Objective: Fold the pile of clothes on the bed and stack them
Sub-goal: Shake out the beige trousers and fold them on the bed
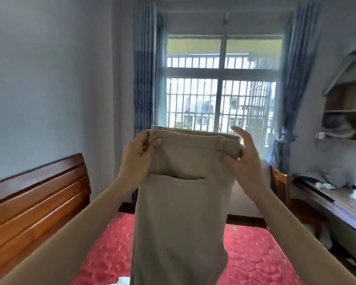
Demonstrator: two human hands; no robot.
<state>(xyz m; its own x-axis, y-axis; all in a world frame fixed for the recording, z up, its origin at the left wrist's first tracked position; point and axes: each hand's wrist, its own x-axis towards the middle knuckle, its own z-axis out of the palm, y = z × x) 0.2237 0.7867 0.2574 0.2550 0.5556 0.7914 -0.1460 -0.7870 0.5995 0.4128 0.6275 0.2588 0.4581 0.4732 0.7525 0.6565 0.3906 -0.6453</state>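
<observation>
The shelf [345, 112] right of the window [222, 89] holds a blurred grey bundle. Beige trousers [181, 202] hang upright before the window, waistband on top, long axis vertical, legs dropping toward the red bed [255, 258]. The left hand [139, 153] pinches the waistband's left corner; the right hand [243, 155] grips the right corner with its thumb, fingers spread.

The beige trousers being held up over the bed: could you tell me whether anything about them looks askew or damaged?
No damage shows on the beige trousers. The left hand pinches one waistband corner; the right hand holds the other with fingers spread.
</observation>
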